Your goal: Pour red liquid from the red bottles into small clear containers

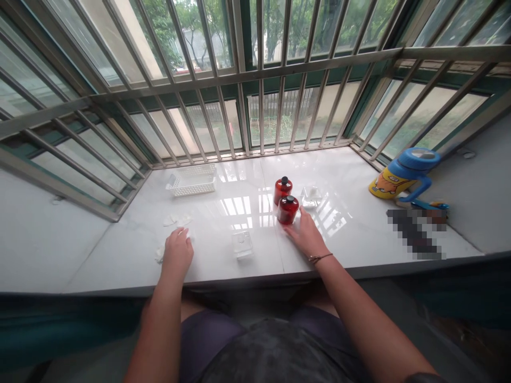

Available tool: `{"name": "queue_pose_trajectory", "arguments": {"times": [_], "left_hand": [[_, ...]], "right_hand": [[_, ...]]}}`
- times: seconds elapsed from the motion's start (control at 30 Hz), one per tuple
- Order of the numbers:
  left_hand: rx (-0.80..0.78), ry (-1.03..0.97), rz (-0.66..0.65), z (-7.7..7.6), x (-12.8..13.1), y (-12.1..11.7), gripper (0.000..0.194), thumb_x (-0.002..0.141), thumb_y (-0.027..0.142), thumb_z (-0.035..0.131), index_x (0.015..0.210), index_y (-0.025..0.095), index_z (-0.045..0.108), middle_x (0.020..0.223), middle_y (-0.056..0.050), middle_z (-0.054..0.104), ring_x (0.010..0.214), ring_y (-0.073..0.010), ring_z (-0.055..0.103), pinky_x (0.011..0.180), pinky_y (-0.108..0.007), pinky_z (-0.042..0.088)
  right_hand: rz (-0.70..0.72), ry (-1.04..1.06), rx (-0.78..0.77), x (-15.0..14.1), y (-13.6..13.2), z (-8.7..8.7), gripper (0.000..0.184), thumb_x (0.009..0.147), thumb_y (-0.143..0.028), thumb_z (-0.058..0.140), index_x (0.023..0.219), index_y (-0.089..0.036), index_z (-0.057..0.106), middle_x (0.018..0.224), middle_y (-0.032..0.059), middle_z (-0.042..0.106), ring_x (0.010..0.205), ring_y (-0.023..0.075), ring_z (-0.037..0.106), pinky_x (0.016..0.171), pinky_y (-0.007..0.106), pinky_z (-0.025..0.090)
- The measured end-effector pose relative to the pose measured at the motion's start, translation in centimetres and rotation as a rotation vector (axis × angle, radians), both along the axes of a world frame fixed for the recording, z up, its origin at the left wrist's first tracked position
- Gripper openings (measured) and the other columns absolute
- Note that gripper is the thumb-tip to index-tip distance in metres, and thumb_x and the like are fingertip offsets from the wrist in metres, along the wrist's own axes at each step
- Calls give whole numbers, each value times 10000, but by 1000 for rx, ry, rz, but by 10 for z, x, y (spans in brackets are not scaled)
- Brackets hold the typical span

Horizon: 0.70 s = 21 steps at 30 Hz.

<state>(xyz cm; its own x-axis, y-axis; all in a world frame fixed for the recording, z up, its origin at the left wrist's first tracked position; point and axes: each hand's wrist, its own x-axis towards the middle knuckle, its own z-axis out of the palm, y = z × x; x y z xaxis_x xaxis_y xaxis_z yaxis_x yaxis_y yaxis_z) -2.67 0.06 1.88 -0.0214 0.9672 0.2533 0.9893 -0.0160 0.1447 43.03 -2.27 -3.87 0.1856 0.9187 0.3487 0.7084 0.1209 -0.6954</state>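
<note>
Two red see-through bottles with black caps stand on the white sill, one behind the other. My right hand (306,234) has its thumb and fingers around the lower part of the front red bottle (287,211). The rear red bottle (282,191) stands just beyond it. Over on the left, my left hand (178,247) rests low over the sill with its fingers loosely bent and seems to hold nothing. White crumpled scraps (176,219) lie around its fingertips. Between my hands sits a small clear square container (241,244).
Another clear container (311,197) stands right of the bottles. A white perforated basket (194,181) lies at the back left. On the right are a blue and yellow flask (401,173) and a blurred-out dark object (415,234). Metal window bars (261,106) close off the back.
</note>
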Motion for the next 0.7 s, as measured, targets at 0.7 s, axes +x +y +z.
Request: {"name": "queue_pose_trajectory", "arguments": {"times": [0.7], "left_hand": [[171, -1019, -15, 29, 32, -27, 476, 812, 567, 851, 1100, 214, 712, 1153, -96, 786, 1046, -280, 740, 943, -422, 608]], "right_hand": [[-8, -234, 250, -12, -61, -24, 434, 1054, -300, 591, 1472, -200, 534, 1354, 182, 672, 1360, 368, 608, 1163, 628, 522]]}}
